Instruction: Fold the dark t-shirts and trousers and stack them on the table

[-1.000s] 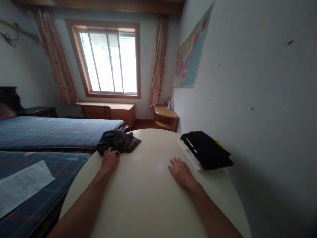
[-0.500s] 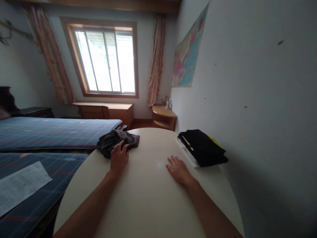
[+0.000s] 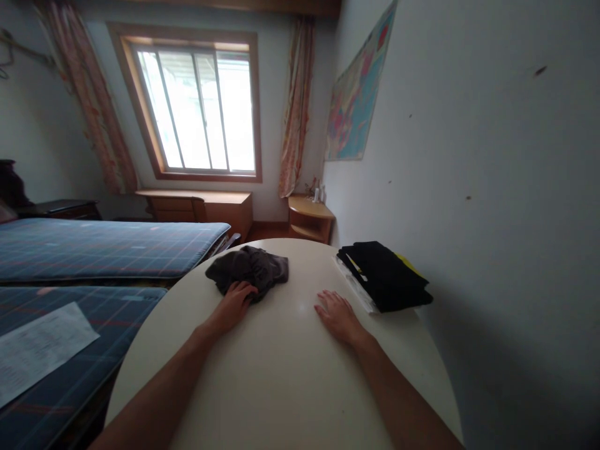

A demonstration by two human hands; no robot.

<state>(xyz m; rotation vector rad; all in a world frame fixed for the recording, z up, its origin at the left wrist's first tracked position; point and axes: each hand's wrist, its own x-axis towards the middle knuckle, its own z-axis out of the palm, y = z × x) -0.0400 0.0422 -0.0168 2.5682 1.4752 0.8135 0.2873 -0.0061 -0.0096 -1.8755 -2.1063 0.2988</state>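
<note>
Rests the left hand point(image 3: 238, 301), with fingers half curled, on the near edge of one crumpled dark grey cloth point(image 3: 257, 265), lying just ahead of that hand; cannot tell whether gripping any fabric. Spreads the right hand point(image 3: 338, 317) flat and empty on one table point(image 3: 281, 375), just left of one black folded stack point(image 3: 387, 278).

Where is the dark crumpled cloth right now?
In the head view, the dark crumpled cloth lies left of centre on the far part of the round table, the left hand touching its near edge.
</note>
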